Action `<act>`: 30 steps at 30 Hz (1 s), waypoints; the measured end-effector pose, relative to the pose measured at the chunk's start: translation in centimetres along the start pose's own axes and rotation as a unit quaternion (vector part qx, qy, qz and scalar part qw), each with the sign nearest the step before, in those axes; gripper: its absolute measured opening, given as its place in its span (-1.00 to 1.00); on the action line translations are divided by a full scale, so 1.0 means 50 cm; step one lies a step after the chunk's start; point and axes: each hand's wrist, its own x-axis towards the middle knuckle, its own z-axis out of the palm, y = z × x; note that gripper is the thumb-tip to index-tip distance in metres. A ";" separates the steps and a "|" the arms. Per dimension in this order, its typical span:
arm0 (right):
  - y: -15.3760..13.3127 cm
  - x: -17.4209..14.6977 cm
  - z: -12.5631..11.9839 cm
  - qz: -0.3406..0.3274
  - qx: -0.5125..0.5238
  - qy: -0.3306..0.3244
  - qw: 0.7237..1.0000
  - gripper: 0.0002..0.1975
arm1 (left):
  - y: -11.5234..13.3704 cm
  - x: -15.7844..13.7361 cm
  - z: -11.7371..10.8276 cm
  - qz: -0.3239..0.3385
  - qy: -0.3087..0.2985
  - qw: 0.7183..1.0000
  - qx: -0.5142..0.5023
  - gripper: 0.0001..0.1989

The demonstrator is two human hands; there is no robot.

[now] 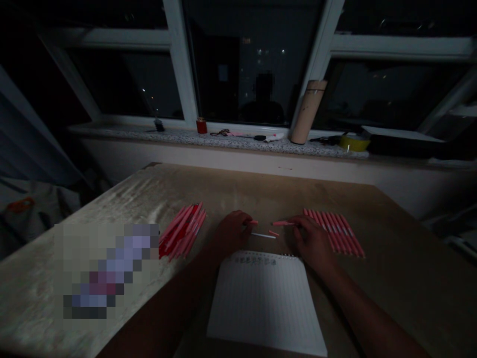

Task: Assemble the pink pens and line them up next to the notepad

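My left hand (234,229) is closed in a pinch, with a short pink pen part (255,222) jutting from its fingertips. Facing it, my right hand (312,238) grips a longer pink pen part (282,223), its free end pointing left. The two parts are apart. Between the hands, a thin white stick like a pen refill (264,235) lies on the table beside a small pink piece (274,232). A loose pile of pink pens (184,229) on something red is left of my left hand. Right of my right hand, several pink pens (335,231) lie in a neat row.
A spiral notebook (266,303) with some writing along its top lies on the table (238,186) between my forearms. A blurred-out object (115,268) is at the left. The windowsill (231,140) bears a red jar (201,126), a tall tan cylinder (308,112) and yellow tape (354,142).
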 end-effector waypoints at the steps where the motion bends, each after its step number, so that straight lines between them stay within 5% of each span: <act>1: 0.001 0.002 0.002 0.005 0.000 -0.003 1.000 -0.79 | 0.001 0.000 0.000 0.002 -0.001 1.000 0.000 -0.79; 17: 0.037 0.009 0.033 0.035 -0.085 -0.080 0.992 -0.75 | 0.008 0.003 0.001 -0.004 -0.009 1.000 -0.001 -0.75; 30: 0.034 0.008 0.032 0.009 -0.043 -0.082 0.996 -0.72 | 0.011 0.004 -0.003 -0.007 -0.020 1.000 -0.008 -0.75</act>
